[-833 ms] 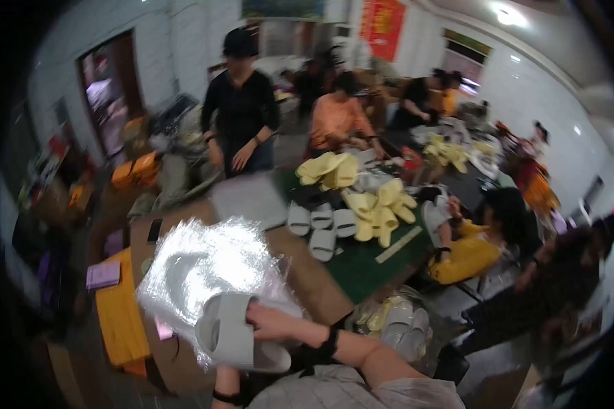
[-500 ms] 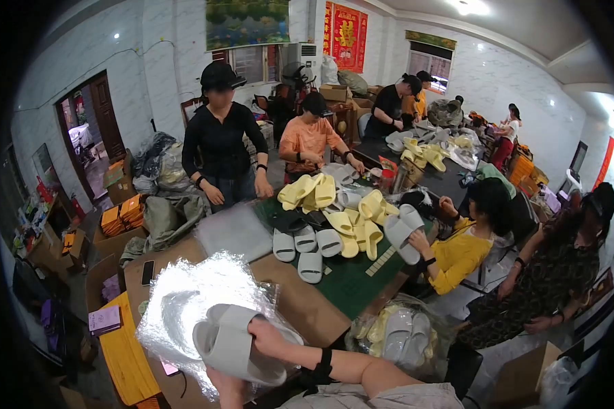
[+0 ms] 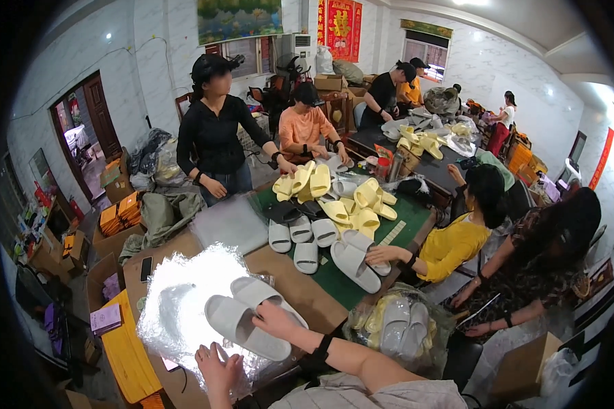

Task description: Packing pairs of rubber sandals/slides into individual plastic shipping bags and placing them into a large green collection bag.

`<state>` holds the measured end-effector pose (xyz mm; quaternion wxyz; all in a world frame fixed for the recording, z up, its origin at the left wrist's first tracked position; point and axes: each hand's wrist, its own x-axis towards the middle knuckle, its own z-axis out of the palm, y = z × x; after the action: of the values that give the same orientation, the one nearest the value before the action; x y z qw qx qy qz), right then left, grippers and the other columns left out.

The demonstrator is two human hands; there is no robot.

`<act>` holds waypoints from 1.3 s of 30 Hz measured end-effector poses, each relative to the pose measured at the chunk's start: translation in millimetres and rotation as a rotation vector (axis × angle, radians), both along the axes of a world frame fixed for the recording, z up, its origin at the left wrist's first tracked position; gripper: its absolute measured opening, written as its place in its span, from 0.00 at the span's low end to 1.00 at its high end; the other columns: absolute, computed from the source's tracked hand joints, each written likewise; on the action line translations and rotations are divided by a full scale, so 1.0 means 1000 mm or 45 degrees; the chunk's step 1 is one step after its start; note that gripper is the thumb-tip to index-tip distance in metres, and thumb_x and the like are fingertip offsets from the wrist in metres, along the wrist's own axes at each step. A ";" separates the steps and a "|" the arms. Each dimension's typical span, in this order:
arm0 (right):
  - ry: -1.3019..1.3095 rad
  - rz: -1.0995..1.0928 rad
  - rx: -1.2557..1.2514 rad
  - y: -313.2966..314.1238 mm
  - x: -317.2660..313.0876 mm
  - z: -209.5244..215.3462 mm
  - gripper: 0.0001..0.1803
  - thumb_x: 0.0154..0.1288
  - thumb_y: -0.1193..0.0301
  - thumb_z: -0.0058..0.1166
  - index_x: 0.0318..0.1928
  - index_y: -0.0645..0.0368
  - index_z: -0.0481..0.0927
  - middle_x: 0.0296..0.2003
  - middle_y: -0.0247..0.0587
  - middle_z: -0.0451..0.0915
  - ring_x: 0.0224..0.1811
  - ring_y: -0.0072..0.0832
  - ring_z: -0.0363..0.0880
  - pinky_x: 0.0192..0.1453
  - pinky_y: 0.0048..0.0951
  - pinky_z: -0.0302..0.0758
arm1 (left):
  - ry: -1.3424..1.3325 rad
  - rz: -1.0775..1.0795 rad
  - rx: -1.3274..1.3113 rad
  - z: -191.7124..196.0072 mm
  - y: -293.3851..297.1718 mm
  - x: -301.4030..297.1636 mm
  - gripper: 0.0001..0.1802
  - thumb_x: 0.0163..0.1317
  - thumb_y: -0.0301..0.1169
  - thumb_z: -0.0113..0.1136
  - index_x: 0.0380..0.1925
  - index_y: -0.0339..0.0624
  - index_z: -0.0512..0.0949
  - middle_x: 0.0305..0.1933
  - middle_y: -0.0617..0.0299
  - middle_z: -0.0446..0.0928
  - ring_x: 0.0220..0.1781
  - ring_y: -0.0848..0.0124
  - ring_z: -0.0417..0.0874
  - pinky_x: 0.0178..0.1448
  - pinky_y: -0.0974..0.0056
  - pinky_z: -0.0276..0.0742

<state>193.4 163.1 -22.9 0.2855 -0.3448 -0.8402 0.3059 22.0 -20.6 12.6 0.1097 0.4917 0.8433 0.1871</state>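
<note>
Two grey slippers [image 3: 228, 317] lie side by side over the shiny plastic film [image 3: 174, 290]; our right hand [image 3: 274, 322] grips them near where they meet, probably so one hand can manage the pair. That frees our left hand [image 3: 218, 371], fingers spread at the film's near edge; whether it touches, we cannot tell. Beyond, yellow slippers [image 3: 307, 180] pile above the green mat [image 3: 341, 290], perhaps for shared reach.
</note>
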 end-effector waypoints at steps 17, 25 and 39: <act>0.310 -0.229 -0.293 -0.025 0.108 0.057 0.14 0.63 0.65 0.56 0.35 0.66 0.77 0.30 0.50 0.72 0.30 0.41 0.72 0.35 0.38 0.70 | -0.145 0.050 0.355 -0.013 0.027 -0.008 0.15 0.48 0.30 0.71 0.39 0.43 0.86 0.56 0.49 0.78 0.56 0.53 0.75 0.59 0.54 0.73; 0.355 -0.388 -0.213 -0.038 0.128 0.029 0.13 0.61 0.68 0.60 0.32 0.68 0.75 0.28 0.45 0.71 0.28 0.34 0.70 0.31 0.34 0.68 | 0.053 -0.002 0.341 -0.020 0.032 -0.009 0.12 0.47 0.34 0.72 0.32 0.43 0.85 0.48 0.53 0.78 0.52 0.52 0.74 0.56 0.52 0.71; 0.691 -0.441 -0.347 -0.039 0.131 0.020 0.05 0.59 0.78 0.57 0.34 0.69 0.77 0.33 0.44 0.74 0.37 0.29 0.75 0.37 0.29 0.70 | -0.039 -0.228 0.466 -0.014 0.044 -0.002 0.20 0.46 0.38 0.71 0.40 0.47 0.83 0.56 0.51 0.77 0.57 0.51 0.73 0.59 0.53 0.73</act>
<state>324.4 124.2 -2.5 0.4975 -0.4234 -0.6141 0.4428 19.7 23.0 -1.1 0.0477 0.5737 0.7463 0.3343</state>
